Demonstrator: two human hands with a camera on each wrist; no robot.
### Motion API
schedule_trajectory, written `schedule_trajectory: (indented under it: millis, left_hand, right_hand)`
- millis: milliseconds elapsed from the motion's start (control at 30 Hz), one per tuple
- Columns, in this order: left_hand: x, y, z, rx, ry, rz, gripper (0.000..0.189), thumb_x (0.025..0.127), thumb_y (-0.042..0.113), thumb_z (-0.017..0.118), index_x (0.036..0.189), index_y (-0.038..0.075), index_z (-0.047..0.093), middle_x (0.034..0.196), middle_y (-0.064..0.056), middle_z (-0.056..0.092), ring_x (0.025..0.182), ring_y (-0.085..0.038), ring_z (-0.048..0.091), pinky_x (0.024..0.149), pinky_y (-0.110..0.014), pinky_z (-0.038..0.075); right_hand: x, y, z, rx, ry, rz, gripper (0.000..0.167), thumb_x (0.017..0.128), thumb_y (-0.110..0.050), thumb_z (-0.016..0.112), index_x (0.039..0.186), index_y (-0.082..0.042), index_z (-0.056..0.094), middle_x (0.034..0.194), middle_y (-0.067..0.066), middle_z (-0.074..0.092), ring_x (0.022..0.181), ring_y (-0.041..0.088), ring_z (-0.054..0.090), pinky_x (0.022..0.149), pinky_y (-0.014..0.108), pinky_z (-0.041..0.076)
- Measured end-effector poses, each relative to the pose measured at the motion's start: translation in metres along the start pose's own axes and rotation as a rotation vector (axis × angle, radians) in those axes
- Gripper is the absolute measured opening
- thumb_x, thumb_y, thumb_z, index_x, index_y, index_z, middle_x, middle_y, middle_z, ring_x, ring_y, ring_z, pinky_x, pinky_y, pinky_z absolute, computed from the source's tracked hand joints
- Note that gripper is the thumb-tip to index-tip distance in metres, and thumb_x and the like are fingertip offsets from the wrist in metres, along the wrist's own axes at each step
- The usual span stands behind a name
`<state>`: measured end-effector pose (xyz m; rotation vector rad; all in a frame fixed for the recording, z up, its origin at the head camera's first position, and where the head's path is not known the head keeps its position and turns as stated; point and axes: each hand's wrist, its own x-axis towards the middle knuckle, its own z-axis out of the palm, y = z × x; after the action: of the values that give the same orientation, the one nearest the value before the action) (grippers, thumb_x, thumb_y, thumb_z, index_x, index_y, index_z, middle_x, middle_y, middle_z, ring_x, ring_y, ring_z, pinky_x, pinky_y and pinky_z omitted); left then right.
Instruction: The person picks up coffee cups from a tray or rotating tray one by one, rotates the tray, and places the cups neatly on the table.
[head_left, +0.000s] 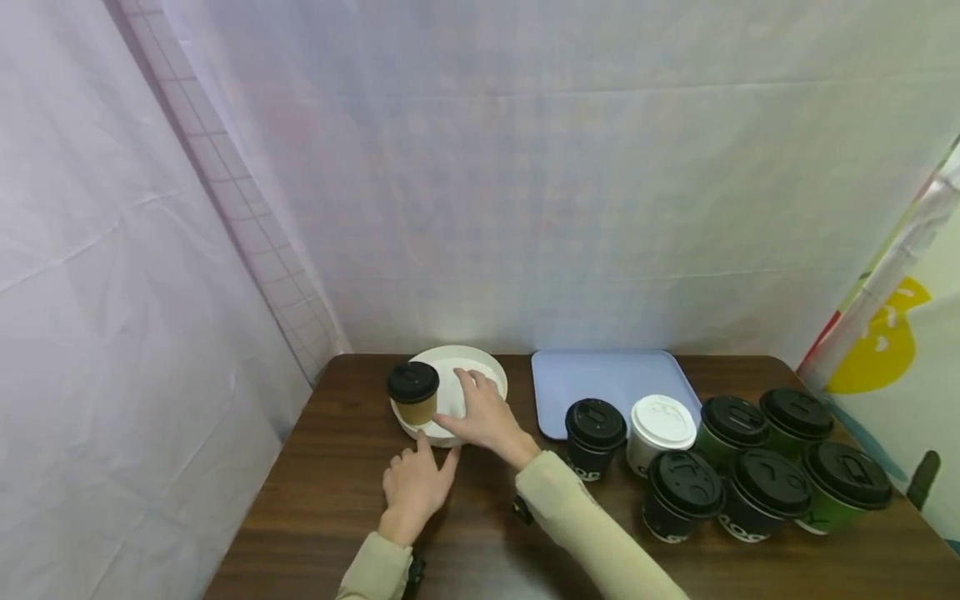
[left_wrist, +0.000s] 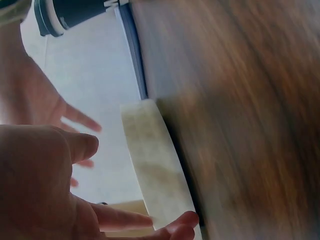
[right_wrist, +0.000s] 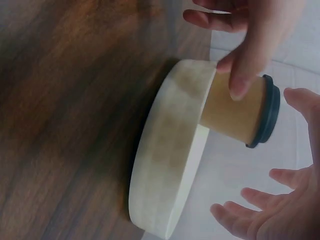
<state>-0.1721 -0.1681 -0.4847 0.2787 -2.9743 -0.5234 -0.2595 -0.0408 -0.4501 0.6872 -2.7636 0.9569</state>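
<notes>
A brown paper cup (head_left: 417,412) with a black lid stands upright on the left part of a round white tray (head_left: 486,367). My left hand (head_left: 418,485) is at the tray's near side, fingers extended. In the left wrist view its fingertips lie against or very near the tray's side wall (left_wrist: 157,160); contact is hard to tell. Over the tray, to the right of the cup, my right hand (head_left: 486,421) is spread with thumb and fingers apart. The right wrist view shows a gap between that hand (right_wrist: 290,205) and the cup (right_wrist: 237,117).
A light blue rectangular tray (head_left: 600,375) lies at the back, right of the round one. Several lidded cups stand to the right: black ones (head_left: 592,454), a white one (head_left: 660,421) and green ones (head_left: 825,510). White curtains (head_left: 525,208) hang behind the wooden table (head_left: 300,517).
</notes>
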Motion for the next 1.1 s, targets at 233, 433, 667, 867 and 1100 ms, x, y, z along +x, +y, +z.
schedule_trajectory:
  millis: [233,433,667,867,1100]
  left_hand:
    - [-0.007,0.008,0.002,-0.016,0.024,0.020,0.077,0.099,0.058,0.056,0.145,-0.004,0.055,0.116,-0.031,0.071,0.102,-0.047,0.067,0.085,-0.059,0.055]
    - [-0.008,0.013,0.002,-0.052,0.028,0.057,0.063,0.099,0.056,0.060,0.138,0.007,0.061,0.107,-0.028,0.072,0.095,-0.045,0.067,0.078,-0.059,0.055]
    - [-0.011,0.018,0.003,-0.074,-0.010,0.069,0.065,0.099,0.056,0.059,0.142,0.008,0.059,0.114,-0.029,0.071,0.100,-0.046,0.067,0.081,-0.059,0.055]
    - [-0.013,0.016,0.001,-0.115,-0.045,0.071,0.067,0.099,0.058,0.057,0.146,0.010,0.057,0.120,-0.028,0.070,0.103,-0.047,0.066,0.083,-0.061,0.054]
    - [-0.014,0.010,-0.001,-0.133,-0.044,0.058,0.068,0.099,0.059,0.058,0.148,0.012,0.055,0.119,-0.026,0.070,0.101,-0.045,0.067,0.083,-0.061,0.053]
  right_hand:
    - [0.009,-0.010,0.013,0.019,-0.013,-0.037,0.097,0.085,-0.049,0.081,0.159,-0.006,0.035,0.157,0.026,0.045,0.139,0.048,0.049,0.109,0.058,0.051]
    - [0.022,-0.023,0.016,0.027,-0.044,-0.068,0.102,0.084,-0.046,0.082,0.162,-0.010,0.028,0.162,0.027,0.036,0.144,0.048,0.044,0.110,0.058,0.050]
    - [0.029,-0.028,0.022,0.006,-0.093,-0.058,0.102,0.085,-0.044,0.083,0.164,-0.015,0.026,0.166,0.024,0.029,0.150,0.043,0.039,0.107,0.059,0.052]
    - [0.031,-0.026,0.028,-0.001,-0.082,-0.056,0.097,0.085,-0.041,0.083,0.162,-0.015,0.031,0.162,0.023,0.037,0.144,0.041,0.045,0.101,0.058,0.055]
    - [0.034,-0.021,0.031,0.004,-0.081,-0.071,0.086,0.089,-0.035,0.080,0.160,-0.013,0.037,0.156,0.023,0.045,0.135,0.041,0.053,0.101,0.054,0.056]
